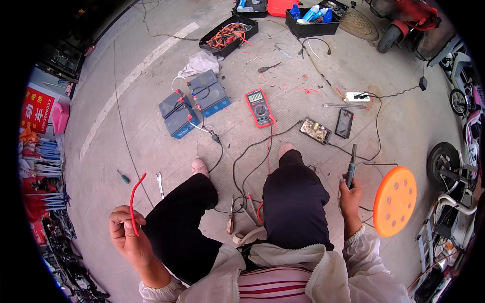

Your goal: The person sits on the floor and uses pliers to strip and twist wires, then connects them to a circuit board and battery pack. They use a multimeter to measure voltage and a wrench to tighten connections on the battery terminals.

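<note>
Pinched between the fingers of my left hand (129, 230) is a short, slightly curved red wire (134, 202), held up on the left. My right hand (350, 199) is wrapped round the dark green handle of what looks like a soldering iron (352, 164), its grey barrel pointing away from me. Beyond it lie an opened circuit board (316, 131) and a dark casing half (344, 123). A red multimeter (260, 108) rests face up in the middle. Two blue-and-grey batteries (179, 113) with leads attached stand left of it.
Cables (245, 156) loop across the floor between my feet. A screwdriver (230, 222), a wrench (160, 185) and a power strip (357, 97) lie about. An orange stool (395, 202) stands right of my hand. Black boxes (312, 30) of wires and bottles are far off; a scooter (404, 25) stands behind.
</note>
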`<move>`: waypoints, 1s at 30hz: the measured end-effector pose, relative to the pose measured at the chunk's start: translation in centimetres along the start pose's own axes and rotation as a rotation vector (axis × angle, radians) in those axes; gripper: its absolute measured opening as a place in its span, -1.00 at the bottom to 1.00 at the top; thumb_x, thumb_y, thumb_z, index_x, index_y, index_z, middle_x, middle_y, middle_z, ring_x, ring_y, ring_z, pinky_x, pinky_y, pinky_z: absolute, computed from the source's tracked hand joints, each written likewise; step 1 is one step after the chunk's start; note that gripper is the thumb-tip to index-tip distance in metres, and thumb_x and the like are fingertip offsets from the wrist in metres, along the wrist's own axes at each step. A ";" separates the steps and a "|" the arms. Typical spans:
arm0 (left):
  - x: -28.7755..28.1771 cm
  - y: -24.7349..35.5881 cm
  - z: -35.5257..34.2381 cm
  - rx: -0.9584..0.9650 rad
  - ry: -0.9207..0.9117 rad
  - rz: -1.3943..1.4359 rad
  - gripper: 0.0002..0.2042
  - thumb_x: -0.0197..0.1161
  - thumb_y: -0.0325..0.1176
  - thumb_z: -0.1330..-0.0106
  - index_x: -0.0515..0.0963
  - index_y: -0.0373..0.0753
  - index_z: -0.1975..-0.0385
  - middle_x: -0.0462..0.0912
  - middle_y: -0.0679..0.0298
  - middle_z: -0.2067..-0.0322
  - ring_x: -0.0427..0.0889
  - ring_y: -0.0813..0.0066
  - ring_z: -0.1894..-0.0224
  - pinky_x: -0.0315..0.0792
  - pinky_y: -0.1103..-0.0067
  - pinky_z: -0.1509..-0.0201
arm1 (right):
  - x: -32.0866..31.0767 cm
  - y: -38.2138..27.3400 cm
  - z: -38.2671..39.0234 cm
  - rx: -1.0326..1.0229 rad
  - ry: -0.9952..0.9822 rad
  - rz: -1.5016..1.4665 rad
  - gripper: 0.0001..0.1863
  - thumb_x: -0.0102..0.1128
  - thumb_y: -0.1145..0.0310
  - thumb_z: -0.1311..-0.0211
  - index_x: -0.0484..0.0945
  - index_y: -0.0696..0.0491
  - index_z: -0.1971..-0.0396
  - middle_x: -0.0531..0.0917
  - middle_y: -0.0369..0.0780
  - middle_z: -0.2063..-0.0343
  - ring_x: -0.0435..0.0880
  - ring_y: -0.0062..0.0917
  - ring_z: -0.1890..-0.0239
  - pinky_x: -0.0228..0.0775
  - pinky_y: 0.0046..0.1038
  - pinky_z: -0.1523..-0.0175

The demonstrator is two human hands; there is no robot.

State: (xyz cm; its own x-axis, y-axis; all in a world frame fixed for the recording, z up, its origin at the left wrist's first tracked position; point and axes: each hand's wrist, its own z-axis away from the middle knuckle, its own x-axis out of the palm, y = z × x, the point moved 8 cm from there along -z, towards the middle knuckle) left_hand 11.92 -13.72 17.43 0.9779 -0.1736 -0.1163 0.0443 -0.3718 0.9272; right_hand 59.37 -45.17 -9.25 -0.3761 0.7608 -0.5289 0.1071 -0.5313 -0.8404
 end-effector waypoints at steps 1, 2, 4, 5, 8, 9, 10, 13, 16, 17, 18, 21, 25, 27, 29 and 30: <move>0.1 -1.0 -0.6 0.000 0.001 -0.024 -0.84 0.12 -0.36 -0.40 0.39 -0.33 0.34 0.43 0.19 0.36 0.41 0.52 0.42 0.29 0.64 0.32 | 1.4 4.7 0.2 0.084 -0.021 0.135 -0.72 0.28 0.35 -0.12 0.62 0.22 0.24 0.59 -0.05 0.36 0.58 -0.29 0.24 0.38 -0.34 0.08; 0.8 -1.6 -1.2 -0.010 -0.002 -0.030 -0.84 0.11 -0.35 -0.41 0.39 -0.32 0.32 0.42 0.19 0.35 0.40 0.53 0.41 0.28 0.64 0.32 | 2.9 8.8 1.0 0.225 -0.043 0.131 -0.69 0.31 0.31 -0.05 0.61 0.24 0.29 0.59 0.00 0.36 0.59 -0.18 0.25 0.40 -0.27 0.07; 2.4 -2.6 -2.5 -0.036 -0.005 -0.016 -0.86 0.14 -0.36 -0.39 0.41 -0.30 0.33 0.43 0.19 0.36 0.41 0.53 0.43 0.29 0.64 0.35 | 4.9 13.2 1.9 0.182 -0.093 0.600 -0.71 0.31 0.34 0.05 0.57 0.22 0.36 0.57 0.05 0.32 0.53 -0.02 0.16 0.39 -0.14 0.03; 3.3 -3.0 -3.0 -0.056 -0.004 0.003 -0.87 0.18 -0.38 -0.35 0.43 -0.29 0.35 0.45 0.20 0.38 0.43 0.53 0.44 0.30 0.64 0.37 | 5.4 14.2 2.1 0.191 -0.091 0.611 -0.71 0.31 0.34 0.05 0.56 0.22 0.35 0.56 0.06 0.29 0.53 -0.02 0.15 0.40 -0.14 0.03; 7.0 -5.3 -3.8 -0.098 -0.131 -0.077 -0.83 0.15 -0.34 -0.38 0.38 -0.28 0.36 0.39 0.24 0.36 0.33 0.58 0.44 0.19 0.66 0.38 | 5.3 19.6 1.6 0.210 -0.055 0.665 -0.66 0.34 0.33 0.05 0.53 0.21 0.29 0.50 0.08 0.13 0.52 0.01 0.12 0.40 -0.13 0.00; 7.7 -5.3 -3.8 -0.104 -0.190 -0.170 -0.81 0.11 -0.31 -0.41 0.35 -0.28 0.36 0.34 0.26 0.35 0.26 0.62 0.43 0.13 0.67 0.38 | 6.7 20.2 1.6 0.223 -0.092 0.659 -0.65 0.34 0.33 0.05 0.53 0.21 0.28 0.50 0.09 0.13 0.52 0.01 0.11 0.40 -0.13 -0.01; 8.4 -5.4 -4.1 -0.122 -0.225 -0.266 -0.80 0.07 -0.29 -0.43 0.33 -0.28 0.38 0.31 0.27 0.38 0.23 0.60 0.41 0.12 0.67 0.33 | 7.1 20.5 1.4 0.235 -0.114 0.667 -0.64 0.34 0.33 0.05 0.53 0.20 0.27 0.50 0.09 0.13 0.52 0.01 0.10 0.40 -0.13 -0.02; 11.2 -5.5 -5.6 -0.184 -0.235 -0.207 -0.81 0.27 -0.30 -0.33 0.54 -0.32 0.26 0.53 0.10 0.32 0.47 0.40 0.44 0.44 0.53 0.34 | 7.8 22.9 0.5 0.340 -0.254 0.771 -0.62 0.33 0.31 0.04 0.53 0.21 0.24 0.50 0.09 0.13 0.51 0.01 0.09 0.40 -0.13 -0.04; 12.5 -6.6 -6.9 -0.192 -0.253 -0.247 -0.81 0.28 -0.32 -0.32 0.52 -0.32 0.29 0.53 0.11 0.35 0.47 0.41 0.45 0.43 0.57 0.37 | 8.8 24.4 -0.4 0.482 -0.306 0.854 -0.63 0.30 0.28 0.02 0.54 0.24 0.26 0.49 0.09 0.10 0.50 0.01 0.05 0.40 -0.13 -0.06; 13.0 -7.1 -7.2 -0.198 -0.249 -0.259 -0.81 0.29 -0.32 -0.31 0.52 -0.32 0.30 0.53 0.12 0.35 0.47 0.41 0.45 0.42 0.57 0.38 | 9.1 24.7 -0.7 0.531 -0.298 0.877 -0.63 0.28 0.26 0.01 0.55 0.25 0.28 0.49 0.10 0.09 0.49 0.00 0.04 0.39 -0.12 -0.06; 13.4 -7.5 -7.5 -0.219 -0.260 -0.257 -0.81 0.29 -0.32 -0.31 0.51 -0.32 0.30 0.53 0.11 0.34 0.46 0.41 0.46 0.40 0.59 0.40 | 9.7 24.1 -1.4 0.531 -0.294 0.916 -0.62 0.26 0.24 0.00 0.56 0.26 0.30 0.50 0.10 0.10 0.48 0.00 0.02 0.37 -0.13 -0.08; 13.4 -8.6 -8.1 -0.221 -0.244 -0.306 -0.80 0.30 -0.31 -0.30 0.51 -0.32 0.29 0.53 0.11 0.32 0.46 0.40 0.46 0.36 0.60 0.42 | 10.8 22.9 -2.9 0.552 -0.263 1.007 -0.59 0.21 0.18 -0.02 0.60 0.28 0.35 0.53 0.11 0.13 0.44 -0.02 -0.02 0.32 -0.14 -0.13; 14.2 -9.8 -8.8 -0.247 -0.258 -0.341 -0.80 0.29 -0.30 -0.31 0.51 -0.32 0.29 0.53 0.12 0.33 0.44 0.41 0.45 0.33 0.62 0.43 | 10.6 23.4 -4.0 0.589 -0.248 0.982 -0.56 0.17 0.14 -0.01 0.62 0.28 0.34 0.56 0.12 0.20 0.42 0.00 -0.02 0.26 -0.15 -0.18; 14.8 -9.9 -9.0 -0.239 -0.276 -0.356 -0.80 0.28 -0.30 -0.31 0.52 -0.32 0.30 0.52 0.13 0.36 0.44 0.42 0.45 0.32 0.62 0.44 | 10.5 23.7 -4.2 0.584 -0.268 0.943 -0.55 0.16 0.14 -0.01 0.61 0.28 0.31 0.56 0.13 0.21 0.42 0.01 -0.02 0.25 -0.16 -0.18; 15.2 -9.8 -9.0 -0.227 -0.284 -0.371 -0.80 0.28 -0.30 -0.32 0.52 -0.32 0.31 0.51 0.14 0.38 0.43 0.42 0.46 0.32 0.62 0.44 | 10.5 23.8 -4.2 0.579 -0.262 0.912 -0.55 0.17 0.16 -0.01 0.60 0.29 0.29 0.55 0.13 0.19 0.42 0.02 -0.02 0.26 -0.15 -0.18; 15.4 -9.8 -8.9 -0.221 -0.286 -0.375 -0.81 0.27 -0.30 -0.32 0.52 -0.32 0.31 0.50 0.14 0.39 0.43 0.42 0.46 0.31 0.62 0.44 | 10.3 24.0 -4.2 0.577 -0.250 0.911 -0.55 0.17 0.17 -0.01 0.60 0.29 0.28 0.54 0.13 0.18 0.41 0.02 -0.03 0.27 -0.15 -0.18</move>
State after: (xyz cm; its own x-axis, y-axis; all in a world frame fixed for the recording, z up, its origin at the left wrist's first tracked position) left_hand 28.33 -4.66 9.74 0.7934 -0.3190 -0.5185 0.4530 -0.2597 0.8529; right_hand 61.91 -48.53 -35.38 -0.5571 -0.0650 -0.8279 0.0174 -0.9976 0.0667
